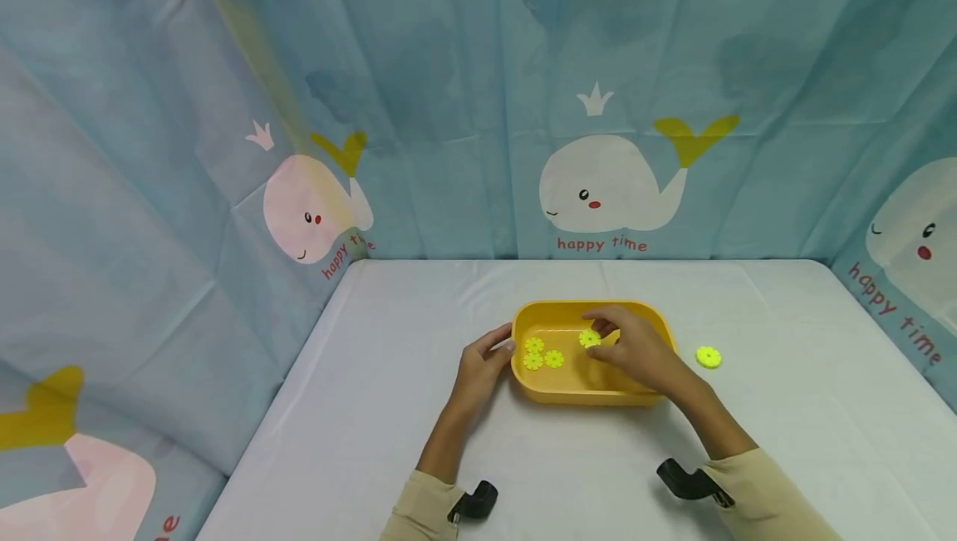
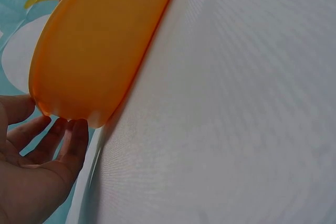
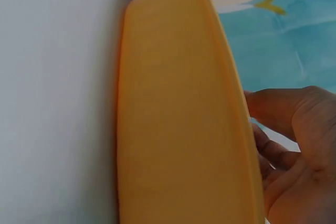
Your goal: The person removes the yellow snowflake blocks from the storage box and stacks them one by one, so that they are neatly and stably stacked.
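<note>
A yellow plastic tray point(image 1: 591, 398) stands on the white table. At its left end my left hand point(image 1: 481, 368) holds it, thumb at the rim; in the left wrist view the curled fingertips point(image 2: 79, 124) lie against the tray's outer end wall. My right hand point(image 1: 639, 348) reaches over the right half of the tray, thumb and fingers spread apart. Between them shows a yellow-green flower-shaped disc point(image 1: 589, 338), partly covered by the thumb. From the right wrist view, the tray's long wall point(image 3: 178, 103) hides the fingertips and the disc.
Several matching flower-shaped discs point(image 1: 553, 359) lie in the left part of the tray. Another disc point(image 1: 709, 357) rests on the table to the right of the tray. Behind the white table point(image 1: 568, 474) hangs a blue curtain point(image 1: 449, 192) printed with whales.
</note>
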Available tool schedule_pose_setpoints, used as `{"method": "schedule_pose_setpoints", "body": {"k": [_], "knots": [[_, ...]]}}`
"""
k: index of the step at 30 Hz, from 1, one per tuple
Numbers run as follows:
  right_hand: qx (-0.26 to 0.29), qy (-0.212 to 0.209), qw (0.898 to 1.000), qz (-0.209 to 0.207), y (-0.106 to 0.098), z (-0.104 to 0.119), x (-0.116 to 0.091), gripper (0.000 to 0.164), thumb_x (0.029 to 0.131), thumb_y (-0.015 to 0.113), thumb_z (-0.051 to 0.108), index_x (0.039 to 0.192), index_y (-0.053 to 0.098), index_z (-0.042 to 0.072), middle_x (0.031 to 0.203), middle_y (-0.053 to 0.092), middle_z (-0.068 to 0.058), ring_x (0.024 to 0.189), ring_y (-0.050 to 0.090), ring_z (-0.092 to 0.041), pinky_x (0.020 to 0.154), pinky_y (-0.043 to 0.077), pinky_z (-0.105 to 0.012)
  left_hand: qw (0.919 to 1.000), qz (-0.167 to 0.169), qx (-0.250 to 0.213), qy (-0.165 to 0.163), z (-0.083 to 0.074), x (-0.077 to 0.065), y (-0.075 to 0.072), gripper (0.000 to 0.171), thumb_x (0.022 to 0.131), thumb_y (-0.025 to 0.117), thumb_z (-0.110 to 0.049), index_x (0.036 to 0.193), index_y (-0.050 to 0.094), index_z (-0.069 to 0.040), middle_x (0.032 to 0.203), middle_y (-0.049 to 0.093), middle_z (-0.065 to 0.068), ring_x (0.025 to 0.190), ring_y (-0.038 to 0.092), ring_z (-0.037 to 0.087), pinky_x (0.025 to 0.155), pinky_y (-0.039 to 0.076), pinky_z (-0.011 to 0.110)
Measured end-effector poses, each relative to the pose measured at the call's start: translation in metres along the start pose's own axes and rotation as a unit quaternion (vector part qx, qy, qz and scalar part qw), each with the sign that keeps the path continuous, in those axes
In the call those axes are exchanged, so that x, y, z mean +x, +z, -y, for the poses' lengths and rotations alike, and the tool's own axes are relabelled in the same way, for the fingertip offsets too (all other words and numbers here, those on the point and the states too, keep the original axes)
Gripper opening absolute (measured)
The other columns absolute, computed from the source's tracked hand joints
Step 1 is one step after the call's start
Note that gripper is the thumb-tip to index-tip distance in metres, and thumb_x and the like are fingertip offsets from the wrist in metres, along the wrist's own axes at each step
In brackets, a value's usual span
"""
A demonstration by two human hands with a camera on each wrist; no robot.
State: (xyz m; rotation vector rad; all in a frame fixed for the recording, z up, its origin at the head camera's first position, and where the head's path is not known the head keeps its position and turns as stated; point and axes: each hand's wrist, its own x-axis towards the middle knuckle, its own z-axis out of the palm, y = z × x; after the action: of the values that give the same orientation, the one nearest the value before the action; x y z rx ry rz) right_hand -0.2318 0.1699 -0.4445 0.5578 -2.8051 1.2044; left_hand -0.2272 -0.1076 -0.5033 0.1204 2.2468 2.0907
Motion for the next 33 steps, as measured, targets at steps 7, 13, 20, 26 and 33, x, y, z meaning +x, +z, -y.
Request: {"method": "schedule_pose_setpoints", "body": {"k": [7, 13, 20, 26, 33], "knots": [[-0.032, -0.016, 0.998, -0.047, -0.021, -0.009, -0.015, 0.052, 0.088, 0.085, 0.008, 0.136, 0.067, 0.002, 0.112, 0.069, -0.009, 0.104, 0.067, -0.028, 0.086, 0.060, -0.048, 1.0000, 0.000, 0.003, 0.001, -0.001, 0.000, 0.000, 0.044, 0.107, 0.064, -0.025, 0.149, 0.062, -0.013, 0.153, 0.060, 0.006, 0.139, 0.060, 0.024, 0.117, 0.049, 0.039], [-0.041, -0.007, 0.997, -0.071, -0.037, -0.017, -0.026, 0.052, 0.090, 0.084, 0.011, 0.138, 0.066, 0.002, 0.114, 0.068, -0.012, 0.103, 0.065, -0.029, 0.086, 0.060, -0.047, 1.0000, -0.002, 0.008, -0.002, 0.000, 0.000, 0.000, 0.044, 0.107, 0.063, -0.025, 0.150, 0.062, -0.015, 0.154, 0.060, 0.005, 0.139, 0.060, 0.024, 0.118, 0.048, 0.040], [-0.052, 0.024, 0.995, -0.083, -0.051, -0.027, -0.038, 0.053, 0.091, 0.084, 0.012, 0.140, 0.064, 0.002, 0.115, 0.067, -0.012, 0.103, 0.063, -0.028, 0.082, 0.057, -0.026, 1.0000, 0.001, -0.001, 0.002, 0.001, 0.000, 0.000, 0.044, 0.107, 0.064, -0.024, 0.149, 0.062, -0.013, 0.153, 0.060, 0.007, 0.136, 0.062, 0.025, 0.115, 0.050, 0.037], [-0.060, 0.036, 0.992, -0.100, -0.060, -0.038, -0.048, 0.055, 0.091, 0.083, 0.012, 0.141, 0.063, 0.001, 0.117, 0.067, -0.016, 0.104, 0.064, -0.033, 0.078, 0.050, -0.011, 1.0000, 0.003, -0.001, 0.003, 0.001, 0.000, -0.001, 0.044, 0.107, 0.064, -0.024, 0.150, 0.062, -0.013, 0.153, 0.060, 0.008, 0.137, 0.062, 0.025, 0.115, 0.050, 0.036], [-0.080, 0.040, 0.989, -0.120, -0.070, -0.054, -0.057, 0.058, 0.089, 0.086, 0.010, 0.141, 0.062, 0.001, 0.117, 0.067, -0.018, 0.104, 0.065, -0.034, 0.074, 0.048, -0.009, 1.0000, 0.002, -0.001, 0.002, 0.002, 0.001, 0.000, 0.044, 0.107, 0.064, -0.024, 0.149, 0.062, -0.014, 0.153, 0.060, 0.006, 0.136, 0.062, 0.025, 0.115, 0.051, 0.035]]}}
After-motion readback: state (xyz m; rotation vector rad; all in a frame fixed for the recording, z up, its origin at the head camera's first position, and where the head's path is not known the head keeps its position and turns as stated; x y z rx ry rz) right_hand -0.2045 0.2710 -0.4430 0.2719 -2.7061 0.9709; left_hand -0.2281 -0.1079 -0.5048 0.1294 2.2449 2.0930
